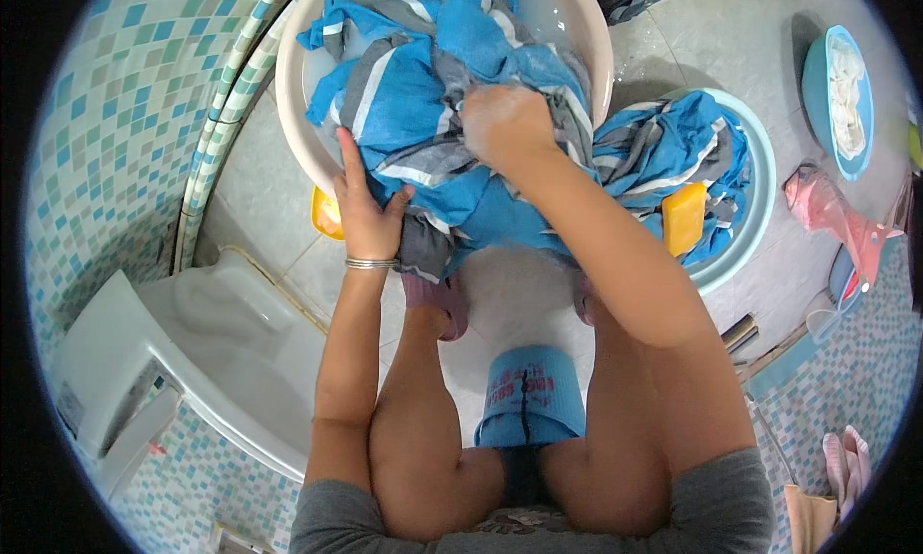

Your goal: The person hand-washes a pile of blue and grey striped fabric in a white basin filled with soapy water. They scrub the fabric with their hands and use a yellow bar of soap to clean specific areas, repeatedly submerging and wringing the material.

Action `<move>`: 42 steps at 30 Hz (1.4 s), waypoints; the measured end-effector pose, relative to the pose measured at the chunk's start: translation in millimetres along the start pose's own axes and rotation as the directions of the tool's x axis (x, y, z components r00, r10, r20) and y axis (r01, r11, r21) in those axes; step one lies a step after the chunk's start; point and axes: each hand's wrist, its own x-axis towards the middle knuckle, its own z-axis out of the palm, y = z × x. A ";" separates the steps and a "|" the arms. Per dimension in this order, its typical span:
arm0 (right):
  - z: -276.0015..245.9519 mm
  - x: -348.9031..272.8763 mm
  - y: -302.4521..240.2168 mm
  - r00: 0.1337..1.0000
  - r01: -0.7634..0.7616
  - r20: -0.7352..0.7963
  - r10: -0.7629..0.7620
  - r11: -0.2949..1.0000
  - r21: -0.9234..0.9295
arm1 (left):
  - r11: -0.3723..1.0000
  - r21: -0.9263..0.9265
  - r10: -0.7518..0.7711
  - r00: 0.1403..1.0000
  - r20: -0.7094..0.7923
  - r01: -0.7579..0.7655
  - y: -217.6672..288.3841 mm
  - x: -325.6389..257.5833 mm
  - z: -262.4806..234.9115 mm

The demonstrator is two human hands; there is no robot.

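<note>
A large blue, grey and white striped cloth (409, 122) is heaped in a cream basin (290, 83) of cloudy water and hangs over its near rim. At the cloth's near left edge is my left hand (370, 208), a silver bangle on the wrist. Its index finger is stretched out and its thumb is apart, with cloth between them; the other fingers are hidden. My right hand (510, 126) is closed like a fist on the middle of the cloth. Suds and slight blur cover its fingers, so anything else inside it is hidden.
To the right, a light blue basin (760, 208) holds more striped cloth and a yellow block (684, 220). Beyond stand a small blue basin (817, 102) with white cloth and a pink bag-like item (836, 213). A white tub (221, 362) lies left; a blue bucket (529, 391) is between my legs.
</note>
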 end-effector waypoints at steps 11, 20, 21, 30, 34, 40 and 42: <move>-13.1 -10.6 54.2 0.955 0.206 -0.049 0.292 -0.535 0.820 | 0.814 -0.371 0.377 0.892 -0.248 -0.447 61.7 74.0 -19.4; -2.6 -11.0 3.4 0.964 -0.005 0.155 0.215 -0.570 0.821 | 0.898 -0.433 -0.073 0.943 -0.323 -0.079 91.0 122.9 72.8; -6.8 -9.0 7.1 0.962 -0.014 0.172 0.211 -0.593 0.805 | 0.871 -0.466 0.009 0.954 -0.298 -0.154 95.0 119.7 68.8; 9.2 -5.4 10.2 0.972 0.074 0.101 0.212 -0.688 0.722 | 0.949 -0.032 0.282 0.890 -0.357 -0.313 106.2 102.3 78.7; 15.4 4.9 55.6 0.993 -0.093 0.110 -0.033 -0.793 0.602 | 0.887 -0.143 0.361 0.852 -0.379 -0.440 131.1 87.0 87.8; 24.2 -13.2 40.2 0.970 -0.011 0.190 0.149 -0.759 0.651 | 0.835 0.004 0.523 0.793 -0.313 -0.550 117.1 78.4 93.9; 15.3 -24.4 38.4 0.950 -0.043 0.214 0.229 -0.579 0.814 | 0.937 -0.014 0.326 0.891 -0.315 -0.348 92.7 120.4 78.0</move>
